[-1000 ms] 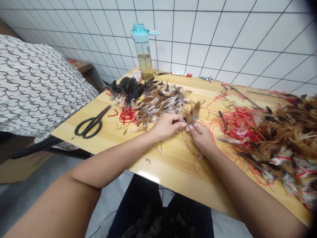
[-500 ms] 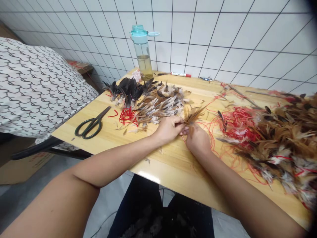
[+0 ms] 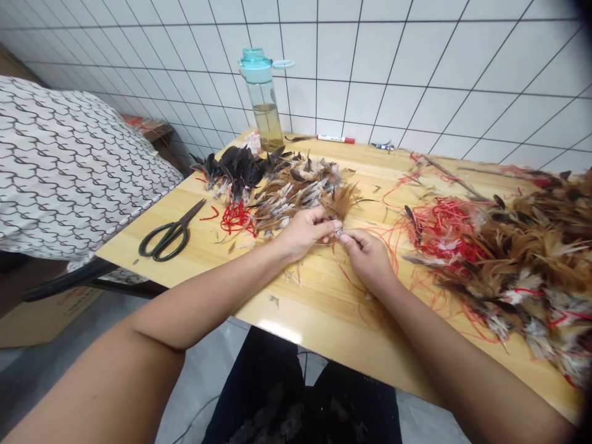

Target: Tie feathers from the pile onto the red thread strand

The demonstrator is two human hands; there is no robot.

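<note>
Between my fingers is a small bunch of brown feathers (image 3: 341, 200), its tips fanned out away from me. My left hand (image 3: 308, 233) pinches it near its pale base. From the right, my right hand (image 3: 369, 254) closes thumb and fingers at the same base, fingertips nearly touching those of the left. A thin red string (image 3: 342, 268) hangs below the hands onto the table. Beyond my left hand lies a pile of brown and white feathers (image 3: 296, 191), with black feathers (image 3: 240, 166) beside it.
Black-handled scissors (image 3: 171, 234) lie on the wooden table (image 3: 333, 336) at left. A water bottle (image 3: 265, 102) and a red marker (image 3: 335, 139) are near the tiled wall. Tangled red string (image 3: 448, 231) and a large feather heap (image 3: 531, 265) cover the right side.
The bunch's feather tips have shifted left and now fan upward. My right hand has turned, its thumb now pointing at the base, and more red string shows beneath.
</note>
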